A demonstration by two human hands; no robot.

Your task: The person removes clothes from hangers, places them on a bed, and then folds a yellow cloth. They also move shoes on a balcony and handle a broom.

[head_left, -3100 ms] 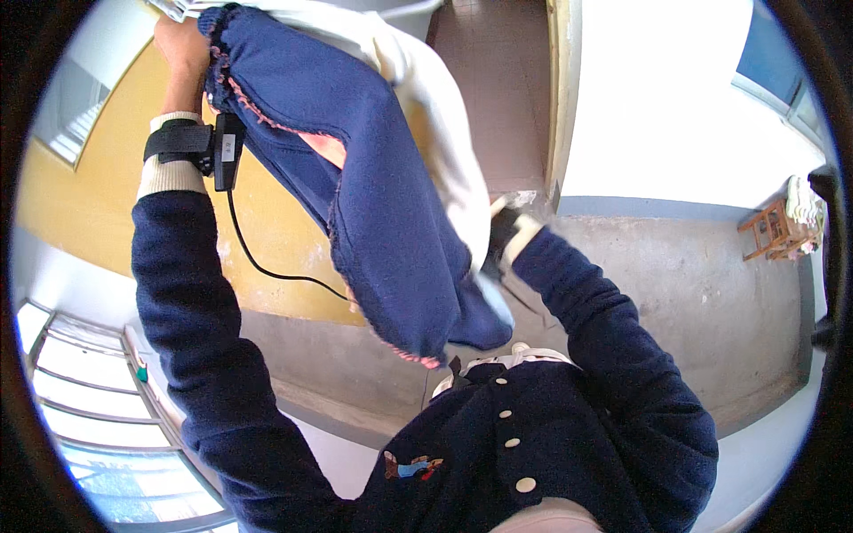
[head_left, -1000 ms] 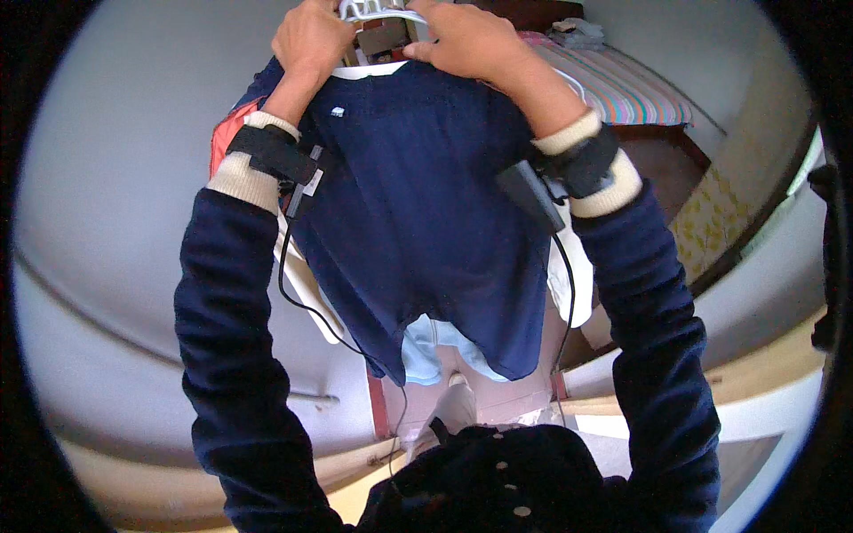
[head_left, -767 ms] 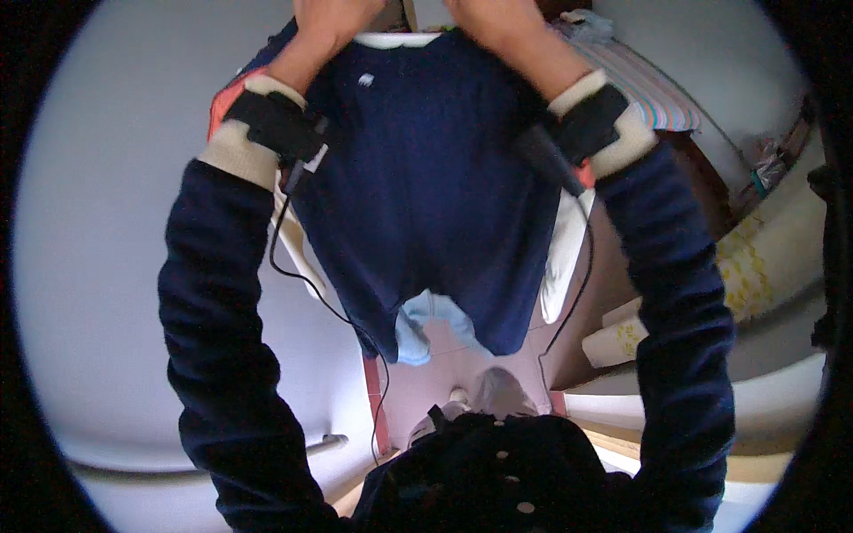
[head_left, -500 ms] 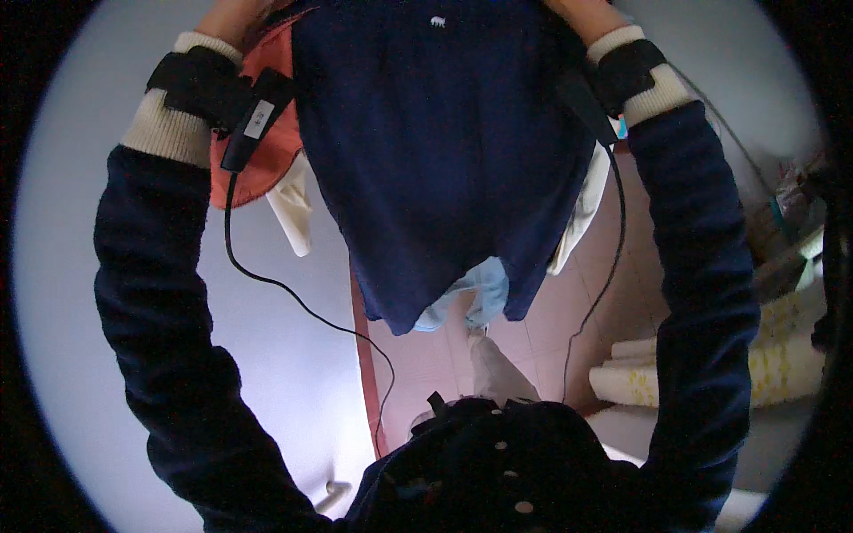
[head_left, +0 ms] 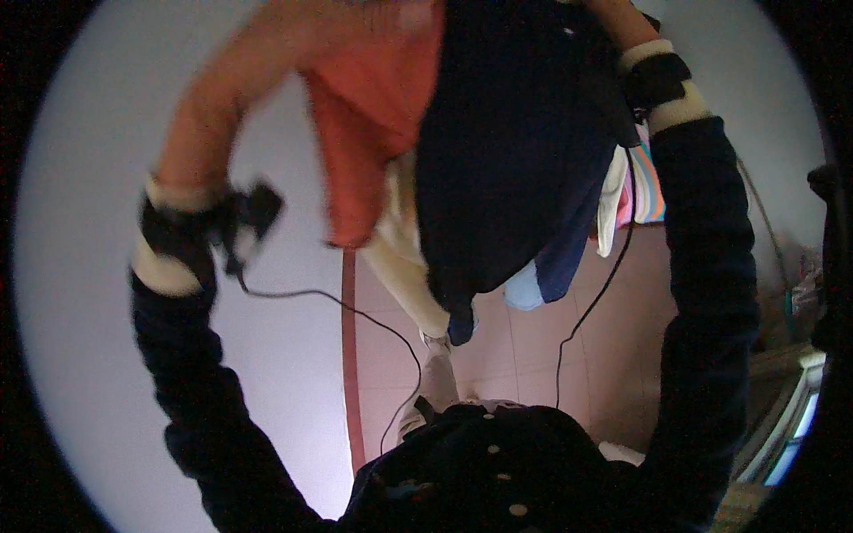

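A dark navy garment (head_left: 515, 151) hangs in front of me from beyond the top edge, tilted, with a small white mark near its top. Beside its left edge hangs a coral-red cloth (head_left: 373, 115), with a cream garment (head_left: 404, 266) below and behind it. My left hand (head_left: 346, 35) reaches over the top of the coral cloth; its fingers are blurred against the fabric, so their grip does not show. At the navy garment's upper right is my right hand (head_left: 613, 13), mostly cut off by the top edge with its fingers hidden.
Black cables (head_left: 613, 275) run down from the black straps on both my wrists. A pale wall (head_left: 284, 382) stands at left, with a dark red skirting strip (head_left: 349, 355) along the tiled floor (head_left: 506, 355). Striped cloth (head_left: 651, 186) shows beside my right forearm.
My left hand has swung inward across the top of the coral cloth, which has moved right. The navy garment has shifted right and turned, and striped cloth has come into view.
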